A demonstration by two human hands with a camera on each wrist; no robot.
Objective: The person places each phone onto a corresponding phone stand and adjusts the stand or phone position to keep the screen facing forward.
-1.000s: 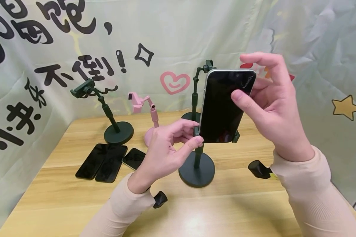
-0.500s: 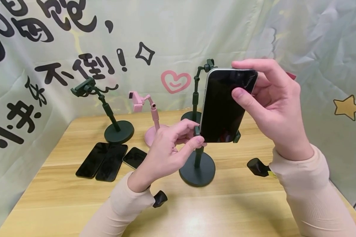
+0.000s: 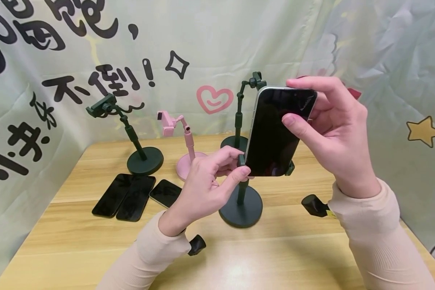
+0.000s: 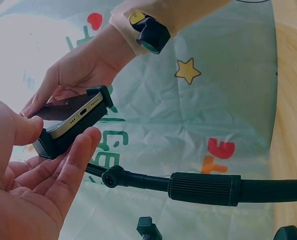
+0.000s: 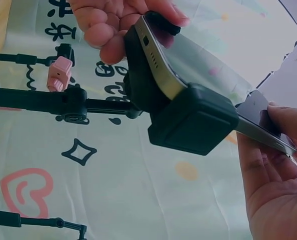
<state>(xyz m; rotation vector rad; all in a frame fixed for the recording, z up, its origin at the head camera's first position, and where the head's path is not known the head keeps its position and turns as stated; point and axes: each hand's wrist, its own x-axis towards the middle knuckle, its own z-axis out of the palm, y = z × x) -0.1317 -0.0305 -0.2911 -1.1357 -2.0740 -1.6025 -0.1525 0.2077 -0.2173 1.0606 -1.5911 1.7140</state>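
A smartphone [image 3: 272,133] with a dark screen and silver edge stands upright in the clamp [image 4: 99,95] of a dark green phone stand [image 3: 241,209]. My right hand [image 3: 337,129] holds the phone's upper right part, thumb on the screen and index finger at the top edge. At the phone's lower left, my left hand [image 3: 210,181] pinches the clamp's side arm between thumb and fingers. In the right wrist view, the clamp's other end [image 5: 193,120] wraps the phone's lower edge. The left wrist view shows the phone's bottom with its charging port [image 4: 83,112] between the clamp ends.
Two black phones [image 3: 135,197] lie side by side on the wooden table [image 3: 76,245], beside a smaller phone [image 3: 164,193] partly behind my left arm. Behind are a green stand [image 3: 145,161], a pink stand [image 3: 189,139] and another green stand [image 3: 238,121]. A printed curtain [image 3: 275,40] hangs behind.
My right index finger has come down from above the phone onto its top edge. The phone has shifted slightly down and right. The left hand keeps its pinch on the clamp.
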